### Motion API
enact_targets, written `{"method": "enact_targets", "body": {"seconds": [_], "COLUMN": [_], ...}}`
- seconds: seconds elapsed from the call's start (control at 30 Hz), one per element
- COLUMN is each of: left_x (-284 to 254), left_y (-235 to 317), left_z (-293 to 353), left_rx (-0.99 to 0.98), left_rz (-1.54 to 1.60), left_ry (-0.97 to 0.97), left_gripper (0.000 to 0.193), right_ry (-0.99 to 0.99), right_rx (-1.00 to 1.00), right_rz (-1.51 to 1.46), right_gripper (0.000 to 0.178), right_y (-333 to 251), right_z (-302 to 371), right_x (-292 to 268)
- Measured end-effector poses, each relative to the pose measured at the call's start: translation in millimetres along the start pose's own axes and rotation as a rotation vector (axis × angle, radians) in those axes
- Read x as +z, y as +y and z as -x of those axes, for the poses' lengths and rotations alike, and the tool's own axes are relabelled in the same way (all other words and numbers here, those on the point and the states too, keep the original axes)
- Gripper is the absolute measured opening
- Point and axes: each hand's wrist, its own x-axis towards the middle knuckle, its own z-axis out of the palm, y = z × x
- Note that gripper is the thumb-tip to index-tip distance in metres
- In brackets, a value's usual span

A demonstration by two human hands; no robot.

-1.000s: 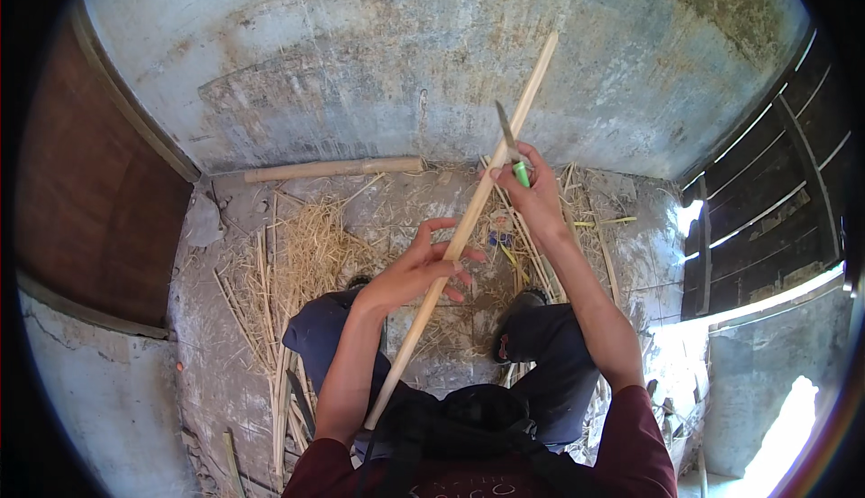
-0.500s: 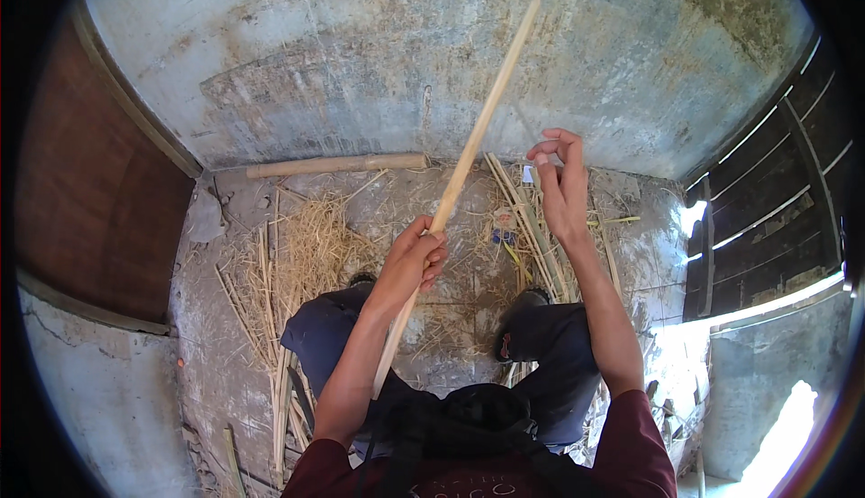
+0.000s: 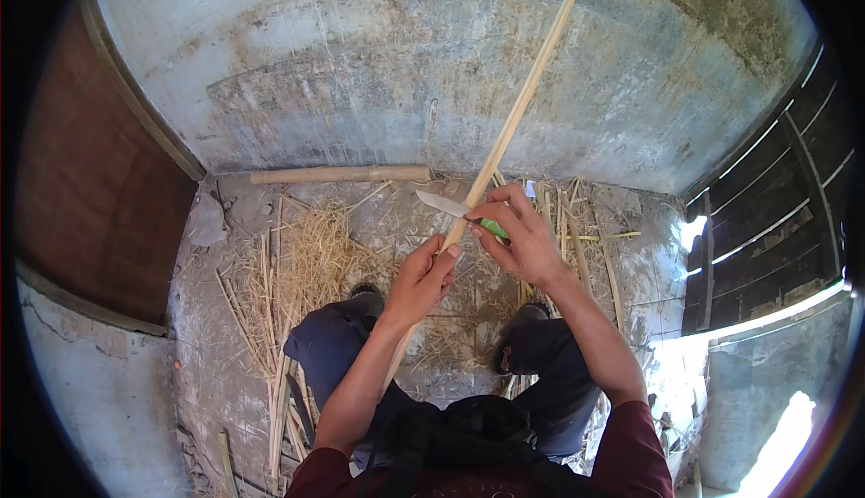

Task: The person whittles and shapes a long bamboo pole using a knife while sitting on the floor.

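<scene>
My left hand (image 3: 422, 280) grips a long pale bamboo stick (image 3: 518, 110) near its middle; the stick slants up to the right, toward the wall. My right hand (image 3: 520, 235) holds a knife with a green handle (image 3: 493, 227). Its steel blade (image 3: 441, 204) points left and lies across the stick just above my left hand. Both hands are close together over my knees.
Straw shavings and split bamboo strips (image 3: 297, 264) cover the concrete floor. A thick bamboo pole (image 3: 338, 174) lies along the stained wall (image 3: 378, 65). A brown door (image 3: 86, 191) stands on the left, dark wooden slats (image 3: 784, 201) on the right.
My right hand has come back down from the raised position and laid the knife blade on the stick by my left hand. The stick has tilted slightly more to the right.
</scene>
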Motion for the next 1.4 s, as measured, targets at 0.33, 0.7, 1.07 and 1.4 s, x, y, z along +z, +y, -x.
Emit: {"method": "enact_targets", "body": {"seconds": [0.33,0.7,1.07,1.4], "left_x": [-4,1,-5,-5], "left_y": [-24,-21,-34,-30], "left_z": [-8,-8,-10,-4], "left_rx": [0.213,0.298,0.265,0.244], "left_rz": [-0.316,-0.496,-0.398,-0.437], "left_ry": [0.122,0.159,0.102,0.131], "left_gripper": [0.034,0.035,0.038,0.039], "right_ry": [0.012,0.068,0.025,-0.019], "right_rx": [-0.004,-0.08,-0.039,-0.053], "right_rz": [-0.086,-0.11,-0.157,-0.091], "right_gripper": [0.029,0.033,0.037,0.037], "right_y": [8,23,12,12], "right_z": [4,-1,6,12], "right_x": [3,-8,-7,-7]}}
